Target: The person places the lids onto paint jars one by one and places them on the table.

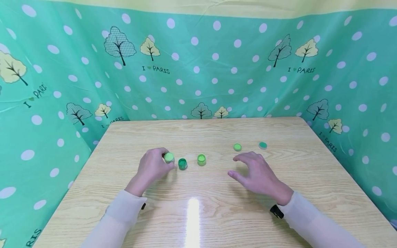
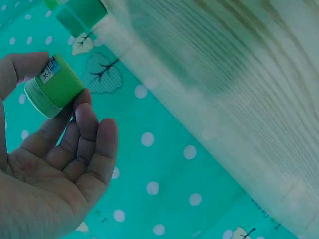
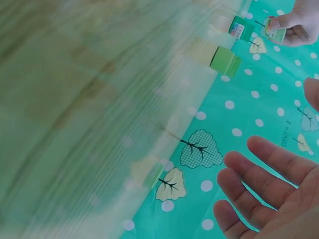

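Observation:
Between thumb and fingers, the left hand [image 1: 153, 165] pinches a small light green jar [image 1: 169, 157]; in the left wrist view the jar [image 2: 57, 84] shows a label on its side. Just right of that hand stands an uncapped dark green jar [image 1: 182, 164], then an uncapped lime green jar [image 1: 201, 159]. The right hand [image 1: 258, 174] is held over the table with thumb and fingers apart, holding nothing. Beyond its fingertips lie a lime green lid [image 1: 237, 147] and a dark green lid [image 1: 263, 145].
The wooden table [image 1: 248, 220] has a bright light reflection near its front. A green dotted curtain [image 1: 198, 69] with printed trees hangs behind it and at both sides.

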{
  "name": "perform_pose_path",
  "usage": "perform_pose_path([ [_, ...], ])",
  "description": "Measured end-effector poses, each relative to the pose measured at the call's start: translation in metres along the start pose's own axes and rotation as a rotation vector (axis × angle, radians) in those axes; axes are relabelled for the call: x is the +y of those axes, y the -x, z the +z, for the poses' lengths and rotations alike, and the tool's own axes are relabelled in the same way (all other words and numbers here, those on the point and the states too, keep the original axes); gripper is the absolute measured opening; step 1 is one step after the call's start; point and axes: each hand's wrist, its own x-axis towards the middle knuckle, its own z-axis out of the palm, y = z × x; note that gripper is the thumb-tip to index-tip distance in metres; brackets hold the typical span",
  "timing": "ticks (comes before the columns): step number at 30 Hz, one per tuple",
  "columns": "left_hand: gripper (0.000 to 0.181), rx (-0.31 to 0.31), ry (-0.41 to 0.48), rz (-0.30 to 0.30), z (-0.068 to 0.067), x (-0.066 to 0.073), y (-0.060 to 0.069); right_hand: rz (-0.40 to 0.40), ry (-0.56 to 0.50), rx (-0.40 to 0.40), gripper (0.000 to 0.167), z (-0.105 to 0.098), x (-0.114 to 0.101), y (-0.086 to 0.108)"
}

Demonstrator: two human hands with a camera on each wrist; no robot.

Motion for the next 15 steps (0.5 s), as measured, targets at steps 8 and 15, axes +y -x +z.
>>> perform_pose_path([
  [8,0.026,-0.039,-0.051,-0.045,-0.008,-0.012,-0.011,-0.004,0.014,0.006,0.056,-0.001,0.004,0.004],
  [15,0.03,-0.089,-0.082,-0.088,-0.01,-0.018,-0.017,0.001,0.015,0.006,0.055,-0.001,0.007,0.006],
])
